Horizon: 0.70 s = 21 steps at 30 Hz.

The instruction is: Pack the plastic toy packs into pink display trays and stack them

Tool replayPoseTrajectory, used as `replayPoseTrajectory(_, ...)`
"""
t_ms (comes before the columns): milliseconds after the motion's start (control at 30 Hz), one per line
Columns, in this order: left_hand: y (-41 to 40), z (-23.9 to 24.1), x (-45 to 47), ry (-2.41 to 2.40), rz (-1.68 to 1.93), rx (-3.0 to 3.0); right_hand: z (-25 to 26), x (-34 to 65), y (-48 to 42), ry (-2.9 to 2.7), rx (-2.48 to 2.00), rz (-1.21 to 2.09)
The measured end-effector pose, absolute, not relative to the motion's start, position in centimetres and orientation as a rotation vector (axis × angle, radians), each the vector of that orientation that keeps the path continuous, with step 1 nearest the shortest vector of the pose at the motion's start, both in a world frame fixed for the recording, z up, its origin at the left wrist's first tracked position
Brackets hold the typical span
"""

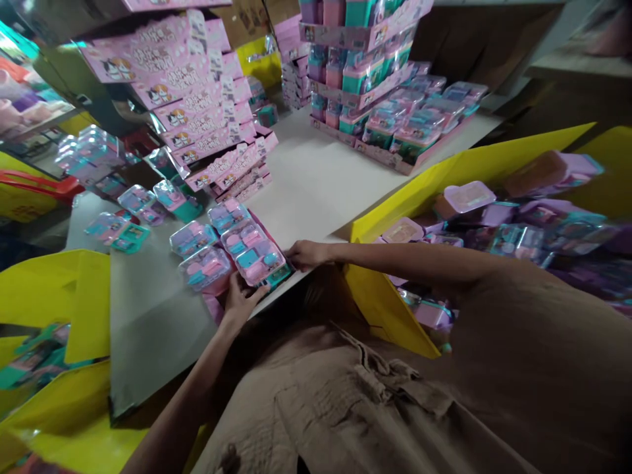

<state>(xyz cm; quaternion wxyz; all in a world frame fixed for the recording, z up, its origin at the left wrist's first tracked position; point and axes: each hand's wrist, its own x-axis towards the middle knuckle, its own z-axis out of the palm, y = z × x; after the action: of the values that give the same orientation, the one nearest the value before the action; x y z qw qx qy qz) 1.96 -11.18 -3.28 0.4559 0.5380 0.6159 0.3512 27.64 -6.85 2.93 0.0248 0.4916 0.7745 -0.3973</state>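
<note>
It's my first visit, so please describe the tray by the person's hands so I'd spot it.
Find the tall pink stack on the pale table. Below it in the picture, at the table's near edge, sits a pink tray of clear-lidded boxes. It alone has the left hand and right hand at it.

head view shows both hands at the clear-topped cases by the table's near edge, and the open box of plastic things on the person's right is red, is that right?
Not quite: the open box of plastic things on the person's right is yellow, as the head view shows. Both hands, left hand and right hand, are at the clear-topped cases.
</note>
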Motion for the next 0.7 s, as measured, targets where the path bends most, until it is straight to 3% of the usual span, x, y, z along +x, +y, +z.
replayPoseTrajectory(267,-12.5,-2.8,2.5,1.501,0.823,1.314,3.0,27.8,-6.6,2.468,1.480,-1.149)
replayPoseTrajectory(367,-12.9,0.2,-0.1,1.354,0.639,1.377,2.1,29.2,-5.0,2.479,1.569,-1.113)
replayPoseTrajectory(467,-11.0,4.6,-5.8,1.236,0.483,1.460,-0.3,30.5,-2.6,2.650,1.740,-0.785)
replayPoseTrajectory(600,-3.5,9.1,-15.3,1.665,0.929,1.413,-5.9,30.3,-1.8,2.801,1.698,-0.255)
replayPoseTrajectory(700,4.4,9.0,-20.9,2.098,1.281,1.282,-10.2,29.6,-2.6,2.916,1.650,-0.008)
